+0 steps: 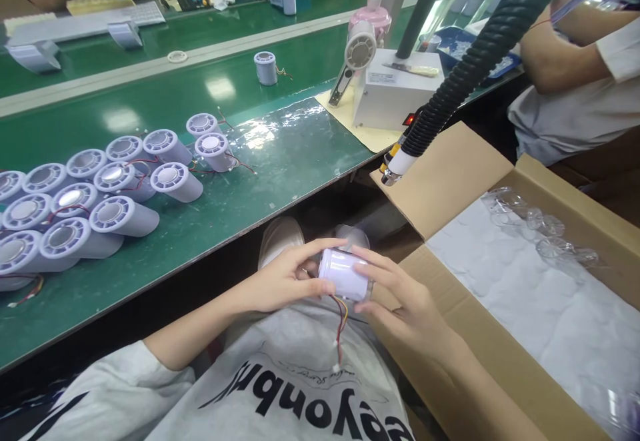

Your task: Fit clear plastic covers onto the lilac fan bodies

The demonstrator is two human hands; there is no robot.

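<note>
Both my hands hold one pale lilac cylinder part [343,273] over my lap, below the table edge. My left hand [287,273] grips its left end with curled fingers. My right hand [400,298] wraps its right side, where a clear plastic cap [353,236] shows. Red and yellow wires [341,331] with a small white plug hang from the part onto my shirt.
Several like cylinders [107,188] with wires lie in rows on the green table [280,154] at left. One more [265,68] stands farther back. An open cardboard box [450,181] at right holds white padding and clear caps [540,228]. A black corrugated hose [470,74] hangs over a white machine [395,88]. Another person [575,74] sits at right.
</note>
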